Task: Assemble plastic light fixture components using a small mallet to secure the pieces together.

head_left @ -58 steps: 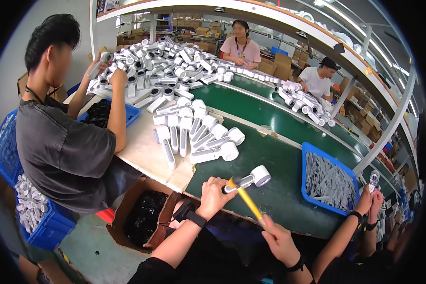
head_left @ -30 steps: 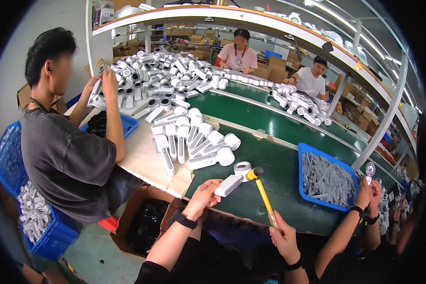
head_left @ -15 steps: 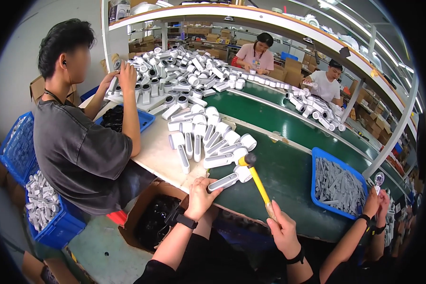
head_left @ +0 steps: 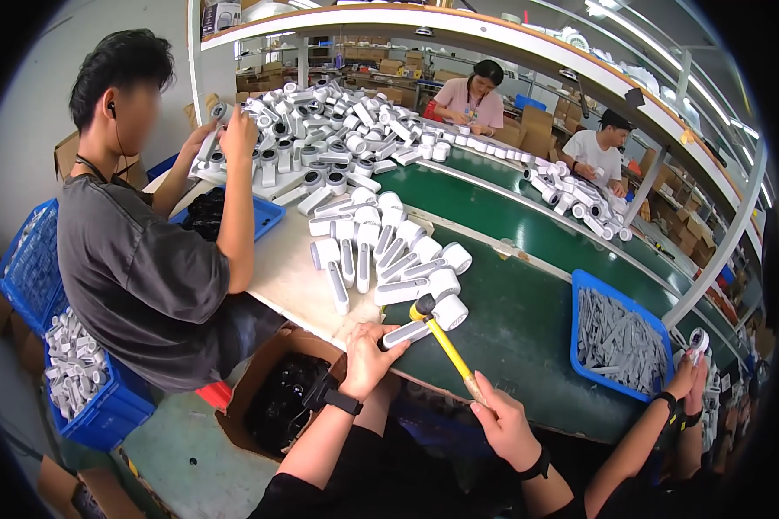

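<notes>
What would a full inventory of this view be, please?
Flat worktop: one, green, centre
Round-headed plastic device: one, white and grey, worktop edge
Slim hammer: one, yellow and black, at device
Similar devices: many, white and grey, beyond device
Rectangular plastic tray: one, blue, right
Slim plastic strips: many, grey, in tray
Open cardboard box: one, brown, lower left
Deep plastic crates: two, blue, left
Long shelf: one, white, overhead
Co-workers: at least four, varied clothing, around
Left hand: one, bare, on device
Right hand: one, bare, holding hammer
</notes>
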`<state>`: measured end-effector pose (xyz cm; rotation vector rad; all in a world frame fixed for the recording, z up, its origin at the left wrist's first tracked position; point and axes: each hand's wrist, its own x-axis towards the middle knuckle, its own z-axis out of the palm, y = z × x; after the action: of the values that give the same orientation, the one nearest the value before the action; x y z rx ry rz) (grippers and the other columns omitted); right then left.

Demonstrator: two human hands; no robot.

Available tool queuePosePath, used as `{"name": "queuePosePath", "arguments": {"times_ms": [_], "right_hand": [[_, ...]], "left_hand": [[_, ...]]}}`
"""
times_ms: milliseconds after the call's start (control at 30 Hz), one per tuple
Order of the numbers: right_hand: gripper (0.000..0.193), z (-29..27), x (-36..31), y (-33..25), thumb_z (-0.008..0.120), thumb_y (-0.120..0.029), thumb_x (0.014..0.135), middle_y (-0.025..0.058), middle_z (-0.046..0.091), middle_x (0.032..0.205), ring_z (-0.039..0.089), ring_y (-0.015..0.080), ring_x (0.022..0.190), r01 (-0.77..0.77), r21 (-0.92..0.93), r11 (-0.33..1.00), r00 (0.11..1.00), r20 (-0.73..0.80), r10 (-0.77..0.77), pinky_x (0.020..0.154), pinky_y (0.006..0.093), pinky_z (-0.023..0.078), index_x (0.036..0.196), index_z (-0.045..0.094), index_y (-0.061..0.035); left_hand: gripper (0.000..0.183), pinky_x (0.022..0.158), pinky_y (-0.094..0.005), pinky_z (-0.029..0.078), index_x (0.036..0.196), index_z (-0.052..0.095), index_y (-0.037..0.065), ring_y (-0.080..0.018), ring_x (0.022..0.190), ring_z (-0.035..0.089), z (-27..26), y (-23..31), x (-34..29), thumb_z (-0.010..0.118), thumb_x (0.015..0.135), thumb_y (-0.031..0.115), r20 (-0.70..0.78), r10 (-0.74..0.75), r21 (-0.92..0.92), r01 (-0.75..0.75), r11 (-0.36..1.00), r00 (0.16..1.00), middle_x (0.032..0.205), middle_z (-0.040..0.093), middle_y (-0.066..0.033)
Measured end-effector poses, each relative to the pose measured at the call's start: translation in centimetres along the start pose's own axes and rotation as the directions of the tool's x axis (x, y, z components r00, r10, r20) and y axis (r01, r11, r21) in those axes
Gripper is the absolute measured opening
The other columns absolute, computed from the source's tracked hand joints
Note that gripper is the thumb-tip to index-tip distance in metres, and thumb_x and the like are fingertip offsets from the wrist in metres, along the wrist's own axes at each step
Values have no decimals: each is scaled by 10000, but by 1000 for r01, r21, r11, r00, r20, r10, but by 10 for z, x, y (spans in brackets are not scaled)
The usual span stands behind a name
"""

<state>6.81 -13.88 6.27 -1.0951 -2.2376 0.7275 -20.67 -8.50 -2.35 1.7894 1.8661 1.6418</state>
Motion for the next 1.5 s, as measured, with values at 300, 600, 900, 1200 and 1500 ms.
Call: {"name": "queuePosePath", "arguments": {"times_ms": [300, 600, 900, 1200, 1500], "right_hand": [[543, 14, 2, -8, 650, -38, 905, 145, 572, 808, 574, 260, 689, 161, -12, 987, 987, 0, -161, 672, 333, 476, 1426, 496, -44], [540, 16, 2, -8, 648, -36, 906, 142, 589, 822, 583, 266, 709, 127, 20, 992, 991, 47, -128, 682, 336, 476, 1424, 496, -37], [509, 5, 5, 26, 635, -5, 899, 168, 639, 890, 613, 277, 741, 35, -35, 999, 988, -149, -40, 719, 320, 492, 1392, 507, 14], [536, -2, -3, 36, 642, -36, 898, 179, 631, 889, 623, 302, 756, 37, 34, 999, 992, -118, -33, 704, 358, 499, 1413, 493, -16], [575, -14, -18, 63, 588, -28, 931, -27, 548, 718, 467, 30, 522, -186, 528, 829, 908, -230, 350, 467, 192, 393, 1485, 436, -57]], "left_hand": [[336, 784, -420, 474, 920, 741, 26, -328, 837, 599, 0, -7, 0, 859, 685, 235, -11, -15, 8, 15, 1000, 1000, 811, 655, -127], [325, 819, -418, 466, 928, 749, 66, -321, 882, 603, 9, -16, -3, 866, 687, 250, -18, -43, 3, 44, 999, 999, 849, 672, -118], [283, 816, -395, 479, 940, 765, 66, -294, 870, 619, -2, 4, 4, 846, 715, 217, 11, -70, -61, 70, 996, 998, 847, 698, -109], [263, 838, -442, 424, 875, 716, 97, -311, 931, 592, 14, 25, 24, 804, 722, 292, 153, 116, 255, -153, 955, 981, 912, 665, -103], [367, 1018, -513, 362, 950, 721, 99, -392, 1228, 453, 101, 33, 93, 792, 698, 357, 197, 452, 398, -492, 774, 870, 1282, 548, -163]]}}
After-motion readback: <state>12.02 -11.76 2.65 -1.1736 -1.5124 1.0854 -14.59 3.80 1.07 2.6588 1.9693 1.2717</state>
